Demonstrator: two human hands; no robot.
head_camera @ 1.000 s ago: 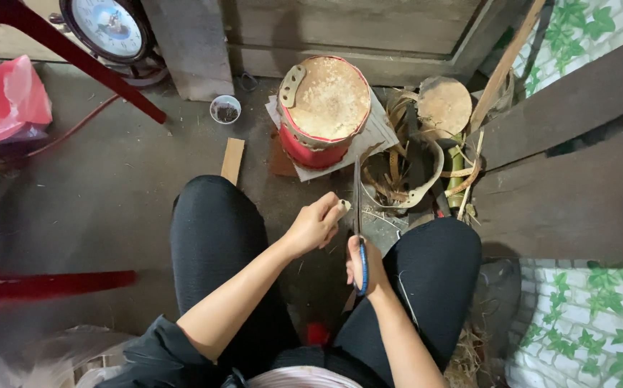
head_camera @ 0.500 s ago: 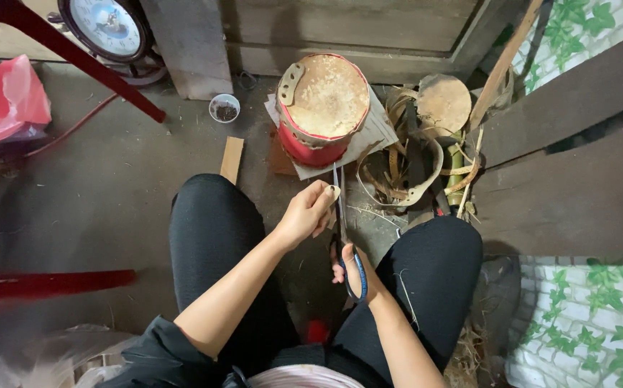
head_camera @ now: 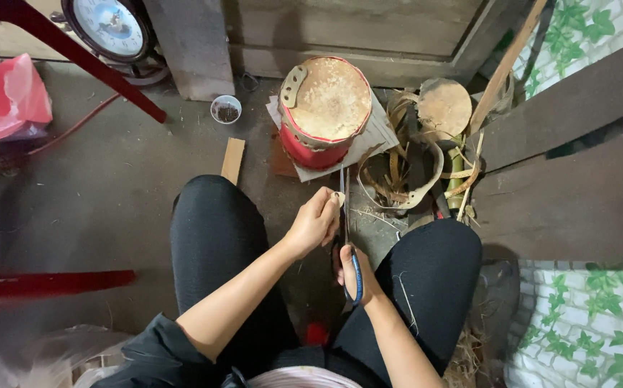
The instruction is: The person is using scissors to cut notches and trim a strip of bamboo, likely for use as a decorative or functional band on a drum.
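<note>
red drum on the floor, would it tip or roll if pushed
The red drum looks squat, wide and upright on a flat board, so a push would probably slide it rather than tip it. Its round wall suggests it could roll once on its side. Its weight can't be judged.

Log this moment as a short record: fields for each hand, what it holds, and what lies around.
left hand: pinches a small pale strip piece against the scissor blades
right hand: grips the blue-handled metal scissors, blades pointing away from the body
posture: seated, knees in black trousers apart, hands between them
ahead: round red drum with tan top on grey cardboard
right of drum: curled tan bamboo strips
floor left: small wooden block, small white cup
far left: pink plastic bag
</note>
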